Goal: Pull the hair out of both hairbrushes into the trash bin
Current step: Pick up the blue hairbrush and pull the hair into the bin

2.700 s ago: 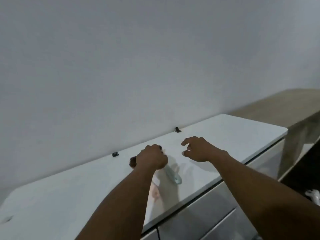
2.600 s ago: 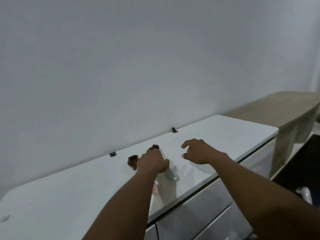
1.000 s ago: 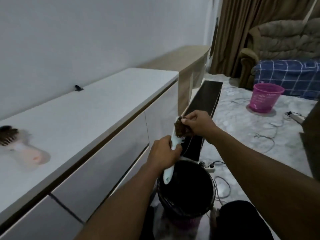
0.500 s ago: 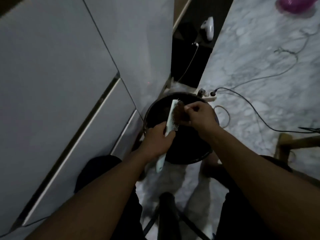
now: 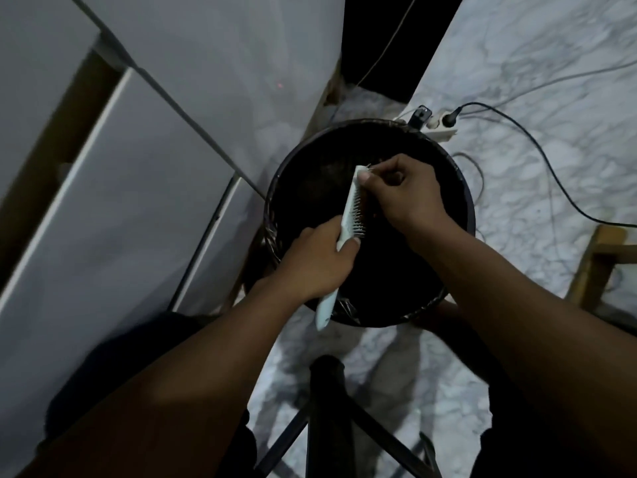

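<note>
A: What sits closest to the camera?
B: A dark stand (image 5: 325,408) with splayed legs, low in the view, on the marble floor (image 5: 537,160). Both forearms reach forward over it.

A: And the left hand (image 5: 312,262)?
B: It is wrapped around the handle of a pale hairbrush (image 5: 348,222), fingers closed tight on it. The handle's end pokes out below the fist, and the head slants up and away, bristles facing right.

A: The right hand (image 5: 401,193)?
B: It is against the bristle side near the top of the head, fingertips (image 5: 364,174) pinched together at the pins. Whether any hair sits between them cannot be told; the spot is too dark.

A: Where is the brush relative to the trash bin (image 5: 463,188)?
B: Directly over its round black mouth. The bin stands on the floor, and its inside is too dark to read.

A: What lies beyond?
B: To the left, just beside the bin, white cabinet fronts (image 5: 138,188). Behind the bin's far rim, a white power strip (image 5: 437,127) with plugs in it, and a black cable (image 5: 551,174) curving off right across the floor. At the right edge, a wooden frame (image 5: 593,267).
</note>
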